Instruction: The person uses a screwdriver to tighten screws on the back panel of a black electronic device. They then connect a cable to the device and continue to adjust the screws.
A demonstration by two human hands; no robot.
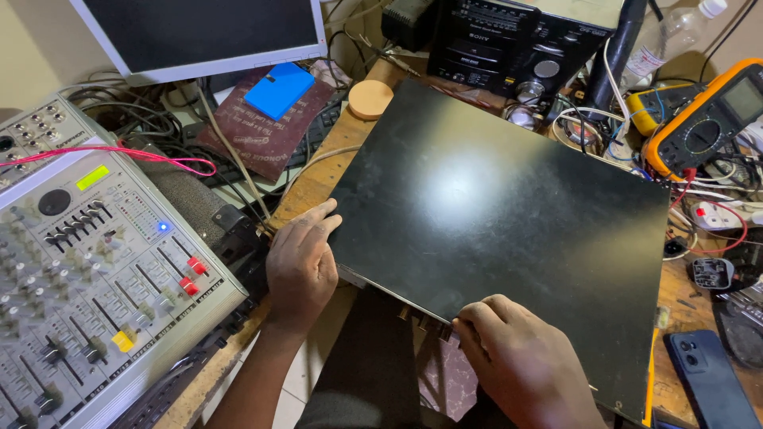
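A large flat black metal device case (493,206) lies on the wooden workbench (314,187), its near edge overhanging toward me. My left hand (300,266) grips its near left corner, thumb on top. My right hand (520,357) pinches something small at the near front edge, where several knobs or connectors (421,318) stick out; what the fingertips hold is hidden.
A grey audio mixer (87,262) with faders sits at left. Behind are a monitor (199,32), a blue box (278,89) on a maroon book, a round wooden disc (370,99) and a black stereo (509,44). An orange multimeter (707,119), tangled cables and a phone (707,377) crowd the right.
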